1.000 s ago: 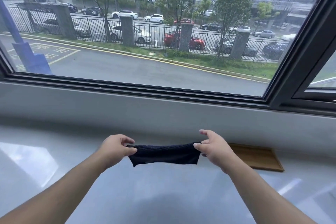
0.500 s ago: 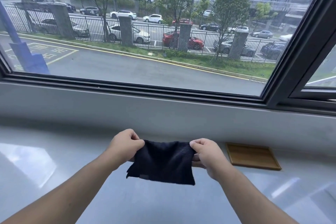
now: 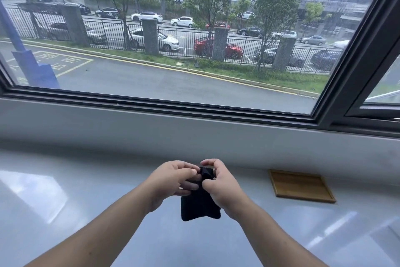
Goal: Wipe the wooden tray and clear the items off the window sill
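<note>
The wooden tray (image 3: 301,186) lies flat on the pale window sill (image 3: 65,191), out at about three o'clock from my hands and well apart from them, close under the wall below the window (image 3: 173,39). It looks shallow, with a low raised rim and a bare honey-coloured floor (I can see nothing on it). The black cloth (image 3: 200,206) hangs between my hands above the sill; my left hand (image 3: 173,180) has its grip pinched on the cloth's upper edge, and my right hand (image 3: 218,184) pinches the same bunched top from the other side. The risk I judge from here: the wad is small and loosely gathered, so it could slip free and drop, or wipe with only a corner. Pushing hard might also slide the light tray across the glossy sill.
</note>
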Motion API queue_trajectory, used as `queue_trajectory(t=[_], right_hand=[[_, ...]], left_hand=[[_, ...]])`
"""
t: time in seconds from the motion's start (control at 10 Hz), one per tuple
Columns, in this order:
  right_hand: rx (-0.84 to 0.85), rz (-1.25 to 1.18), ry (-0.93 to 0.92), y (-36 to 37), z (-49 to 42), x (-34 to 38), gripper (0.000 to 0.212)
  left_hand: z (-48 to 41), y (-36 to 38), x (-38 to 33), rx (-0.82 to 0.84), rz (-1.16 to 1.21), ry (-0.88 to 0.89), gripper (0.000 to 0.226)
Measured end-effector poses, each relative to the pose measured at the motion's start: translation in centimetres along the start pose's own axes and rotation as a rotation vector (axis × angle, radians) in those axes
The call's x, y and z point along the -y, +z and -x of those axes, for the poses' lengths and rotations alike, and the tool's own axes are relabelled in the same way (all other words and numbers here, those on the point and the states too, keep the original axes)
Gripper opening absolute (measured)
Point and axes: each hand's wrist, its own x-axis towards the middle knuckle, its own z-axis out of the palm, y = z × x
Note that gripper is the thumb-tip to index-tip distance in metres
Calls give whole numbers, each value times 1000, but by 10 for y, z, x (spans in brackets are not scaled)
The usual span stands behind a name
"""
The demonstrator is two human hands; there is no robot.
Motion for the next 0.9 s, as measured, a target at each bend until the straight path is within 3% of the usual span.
queue_trajectory(t=[0.1, 0.2, 0.3, 0.4, 0.5, 0.6, 0.8, 0.9], right_hand=[[-3, -164, 15, 2, -4, -3, 57], [47, -391, 38, 1, -8, -3, 58], [89, -644, 99, -4, -15, -9, 53], [74, -725, 173, -6, -19, -23, 40], [107, -607, 287, 3, -17, -52, 38], [35, -427, 386, 18, -15, -80, 55], [-44, -194, 455, 31, -16, -130, 61], [-28, -70, 516, 34, -15, -155, 67]], left_hand=[[-4, -19, 21, -186, -151, 36, 60], [-10, -30, 46, -77, -149, -46, 95], [-15, -30, 55, 196, 48, -40, 63], [-22, -26, 58, 118, 273, -15, 34], [-34, -21, 69, -32, 306, -45, 27], [-38, -18, 92, -59, 169, -148, 33], [-40, -12, 158, -147, -248, -308, 42], [-46, -9, 183, -150, -388, -327, 64]])
